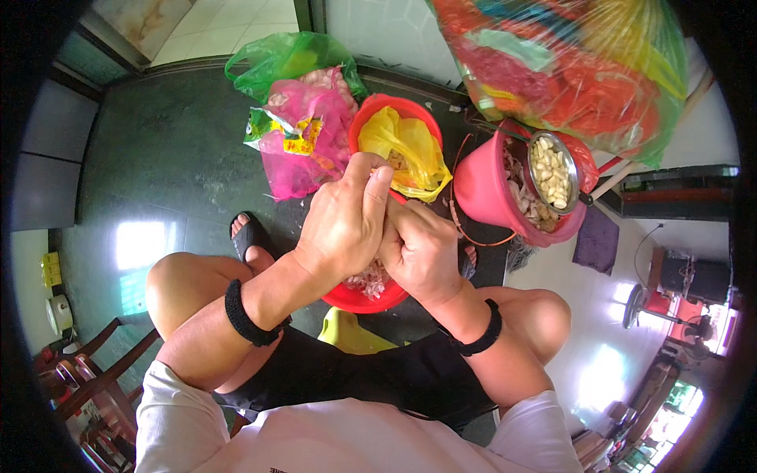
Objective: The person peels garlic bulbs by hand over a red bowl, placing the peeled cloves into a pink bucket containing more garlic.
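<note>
My left hand [343,213] and my right hand [426,248] meet over a red basin [359,303]. Both are closed, fingers bent inward, thumbs uppermost and knuckles close together. Whatever they pinch between them is hidden. Below, pale garlic pieces and skins [367,281] show in the basin, partly covered by my wrists. Just beyond my hands is a red tub [371,105] with a yellow plastic bag [426,158] lining it. To the right, a steel bowl [534,177] of peeled garlic cloves [552,169] rests tilted on a pink bucket [477,177] holding garlic skins [522,189].
A pink mesh bag [296,169] of garlic bulbs and a green plastic bag [296,54] lie on the dark floor, far left of the tub. A large clear bag [576,71] of colourful bundles fills the far right. A yellow-green object [347,331] sits between my knees.
</note>
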{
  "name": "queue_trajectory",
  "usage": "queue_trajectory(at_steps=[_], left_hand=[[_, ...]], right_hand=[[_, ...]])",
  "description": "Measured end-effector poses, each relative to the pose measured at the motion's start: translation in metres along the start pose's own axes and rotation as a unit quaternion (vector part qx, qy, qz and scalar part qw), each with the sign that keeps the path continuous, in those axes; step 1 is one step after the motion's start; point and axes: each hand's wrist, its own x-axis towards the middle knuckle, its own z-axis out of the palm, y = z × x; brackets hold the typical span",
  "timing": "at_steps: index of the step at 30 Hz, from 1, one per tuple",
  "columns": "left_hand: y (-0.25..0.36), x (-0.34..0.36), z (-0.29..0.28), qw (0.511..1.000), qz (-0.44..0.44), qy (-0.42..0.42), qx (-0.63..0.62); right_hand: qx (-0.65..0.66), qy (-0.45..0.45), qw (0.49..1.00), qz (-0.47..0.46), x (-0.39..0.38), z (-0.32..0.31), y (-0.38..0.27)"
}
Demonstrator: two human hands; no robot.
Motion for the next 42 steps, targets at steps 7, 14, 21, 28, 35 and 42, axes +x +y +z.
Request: queue_trajectory(at_steps=[7, 14, 21, 28, 35, 42], left_hand=[[-0.006, -0.001, 0.000, 0.997, -0.028, 0.009, -0.076], [-0.020, 0.003, 0.001, 0.986, -0.044, 0.018, -0.162], [-0.018, 0.003, 0.005, 0.983, -0.104, -0.004, -0.150], [-0.031, 0.007, 0.007, 0.965, -0.132, -0.038, -0.222], [-0.033, 0.008, 0.006, 0.949, -0.206, -0.082, -0.224], [-0.021, 0.013, 0.002, 0.838, -0.290, -0.092, -0.454]], right_hand=[[0.040, 0.080, 0.996, 0.000, 0.002, 0.007, 0.002], [0.109, 0.061, 0.992, 0.019, 0.009, -0.007, -0.003], [0.090, 0.059, 0.994, 0.012, 0.004, -0.005, -0.006], [0.117, 0.038, 0.992, 0.034, 0.010, -0.005, 0.006], [0.105, -0.023, 0.994, 0.002, 0.008, -0.004, 0.008], [0.126, -0.022, 0.991, -0.024, 0.005, -0.012, 0.004]])
